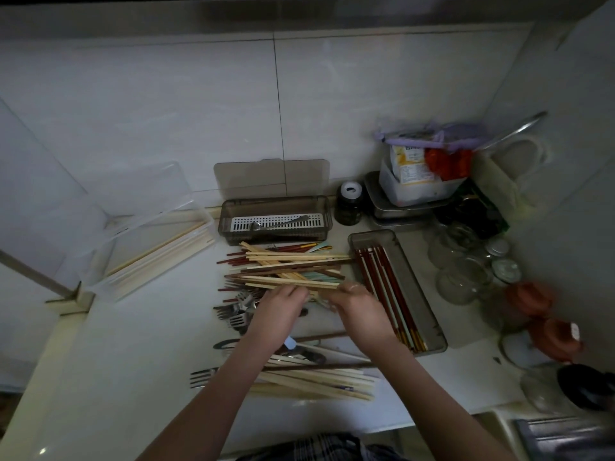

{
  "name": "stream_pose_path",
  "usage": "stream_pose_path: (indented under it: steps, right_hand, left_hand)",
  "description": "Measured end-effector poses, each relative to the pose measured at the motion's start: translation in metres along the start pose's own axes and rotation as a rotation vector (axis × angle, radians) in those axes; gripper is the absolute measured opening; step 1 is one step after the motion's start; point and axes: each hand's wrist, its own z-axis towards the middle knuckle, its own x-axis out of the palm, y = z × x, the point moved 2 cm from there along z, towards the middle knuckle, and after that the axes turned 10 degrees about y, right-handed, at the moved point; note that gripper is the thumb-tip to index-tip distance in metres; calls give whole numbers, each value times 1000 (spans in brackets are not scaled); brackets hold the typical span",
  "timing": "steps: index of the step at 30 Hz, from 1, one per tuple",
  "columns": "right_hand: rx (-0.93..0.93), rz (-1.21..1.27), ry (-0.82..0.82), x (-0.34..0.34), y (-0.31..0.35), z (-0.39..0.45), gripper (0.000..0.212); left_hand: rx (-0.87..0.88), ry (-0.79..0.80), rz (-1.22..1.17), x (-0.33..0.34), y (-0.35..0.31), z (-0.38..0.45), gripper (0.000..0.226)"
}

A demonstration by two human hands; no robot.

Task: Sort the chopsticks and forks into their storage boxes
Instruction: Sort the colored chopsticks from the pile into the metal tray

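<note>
Lying crisscrossed, pale and red chopsticks

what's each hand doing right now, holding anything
Left hand: fingers curled on the light wooden chopsticks.
Right hand: grips the same chopsticks at their other end.

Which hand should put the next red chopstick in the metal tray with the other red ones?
Probably the right hand. It sits right beside the metal tray, which already holds red chopsticks. The left hand is farther away, over by the forks.
</note>
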Motion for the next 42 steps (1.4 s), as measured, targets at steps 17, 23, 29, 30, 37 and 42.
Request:
stream_pose_path:
  steps: [17, 23, 29, 30, 37, 42]
  right_hand:
    - [596, 16, 257, 7, -69, -19, 43]
    - [232, 35, -249, -11, -12, -7, 32]
    - [100, 90, 398, 47, 24, 20, 45]
    - [142, 74, 414, 50, 20, 20, 47]
    - [127, -67, 362, 56, 4, 28, 36]
    - [246, -76, 402, 66, 15, 33, 26]
  left_hand:
    - [-210, 312, -10, 22, 34, -21, 41]
    - [-221, 282, -36, 22, 38, -24, 37]
    - [-230, 306, 67, 22, 42, -23, 36]
    - [-223, 317, 102, 21, 44, -23, 38]
    - [-293, 309, 143, 10, 66, -23, 35]
    - [-305, 324, 158, 9, 70, -23, 33]
